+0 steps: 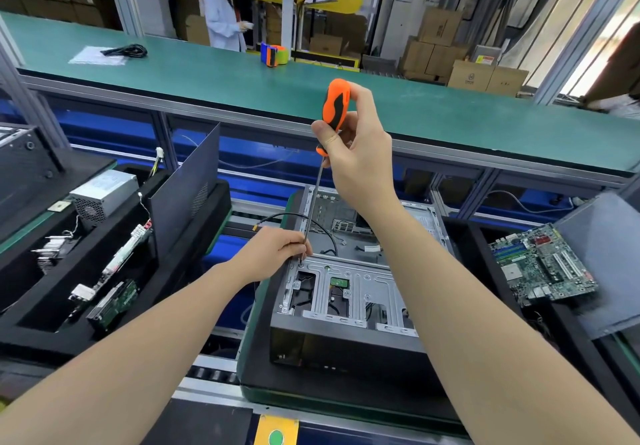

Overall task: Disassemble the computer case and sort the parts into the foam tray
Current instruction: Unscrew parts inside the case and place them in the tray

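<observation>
Behind the work runs a long green tabletop (225, 73) carrying a tape dispenser (273, 54) and a coiled black cable (124, 51) on a clear bag. Beyond it a person in a white coat (221, 14) stands near stacked cardboard boxes (440, 46).

At the left, the black foam tray (52, 337) holds a grey power supply (104, 196) at its far end, a dark side panel (187, 188) standing upright along its right edge, and a green circuit board (114, 300) at its near end, with a long narrow card (128, 250) between them. At the right, a second black tray holds a motherboard (543, 264) lying flat beside a grey panel (602, 257).

The computer case (329, 344) lies open-side up in the middle, on a green-edged pad over the conveyor rollers. Its bare metal drive cage faces the camera and a thin black wire (329, 233) loops inside.

The right grip (353, 143) is raised above the case, fingers curled round the orange and black handle of the screwdriver (334, 98), thumb against its side. The long shaft slants down to the cage's far left corner. The left grip (273, 254) sits low at the case's left edge, fingertips pinching the shaft just above its tip. Both forearms reach in from the near edge.
</observation>
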The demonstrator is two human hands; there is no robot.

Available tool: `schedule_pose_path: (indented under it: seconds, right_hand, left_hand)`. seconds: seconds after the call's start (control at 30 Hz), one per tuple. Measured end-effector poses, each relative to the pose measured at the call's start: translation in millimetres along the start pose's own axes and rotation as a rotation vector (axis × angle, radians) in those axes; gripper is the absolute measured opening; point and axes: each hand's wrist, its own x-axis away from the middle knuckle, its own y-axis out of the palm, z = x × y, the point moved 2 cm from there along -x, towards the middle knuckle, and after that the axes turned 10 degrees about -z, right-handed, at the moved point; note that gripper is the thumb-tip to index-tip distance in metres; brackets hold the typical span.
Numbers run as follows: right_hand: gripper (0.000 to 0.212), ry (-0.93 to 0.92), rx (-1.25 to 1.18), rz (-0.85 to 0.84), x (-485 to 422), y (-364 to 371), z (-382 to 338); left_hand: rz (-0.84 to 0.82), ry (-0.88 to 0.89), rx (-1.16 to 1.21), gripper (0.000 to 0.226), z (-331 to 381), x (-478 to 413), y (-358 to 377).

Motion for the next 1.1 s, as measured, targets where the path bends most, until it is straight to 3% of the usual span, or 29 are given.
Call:
schedule_pose_path:
  seconds: [1.1]
  right_hand:
    - [0.042, 0.006, -0.016, -0.053, -2.8, -4.7, 5.2]
  left_hand:
    - [0.001, 0.023, -0.025, 0.023, -0.5, 0.1, 4.7]
